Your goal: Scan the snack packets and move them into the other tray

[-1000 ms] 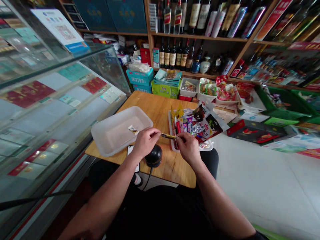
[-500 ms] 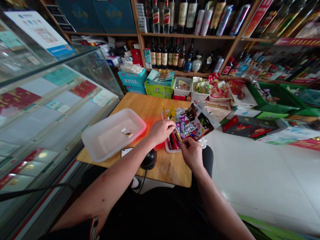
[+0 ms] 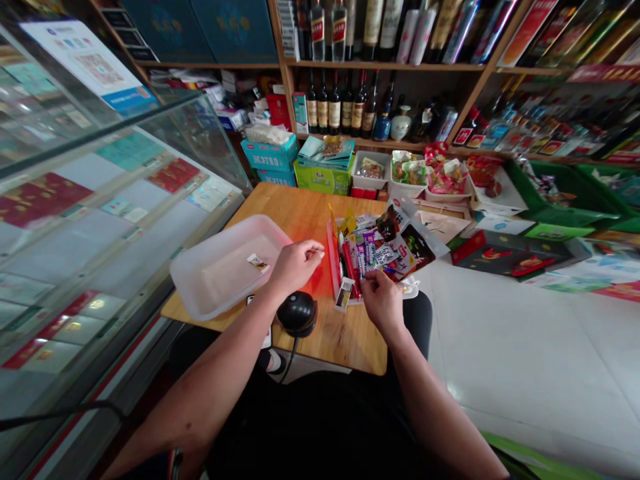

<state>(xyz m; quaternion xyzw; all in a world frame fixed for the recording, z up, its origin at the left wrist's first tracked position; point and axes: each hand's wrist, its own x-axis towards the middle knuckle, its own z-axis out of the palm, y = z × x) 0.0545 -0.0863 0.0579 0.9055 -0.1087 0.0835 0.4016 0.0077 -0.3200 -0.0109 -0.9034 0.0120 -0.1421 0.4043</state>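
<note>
My left hand is over the table between two plastic bins, its thumb and fingers pressed together; anything held there is too small to make out. My right hand reaches over the near side of the right bin, fingers closed at the snacks; what they grip is hidden. Purple packets and red sticks fill that bin. A small packet with a barcode leans at its near left corner. The white left bin holds one small packet.
A black scanner with a cable stands on the wooden table, casting red light. A phone lies partly under my left forearm. The glass counter is at left; bottle shelves and snack boxes are behind.
My left hand has moved left, away from the snack bin and my right hand. The barcode packet now shows at the bin's near corner. My right hand remains at the bin.
</note>
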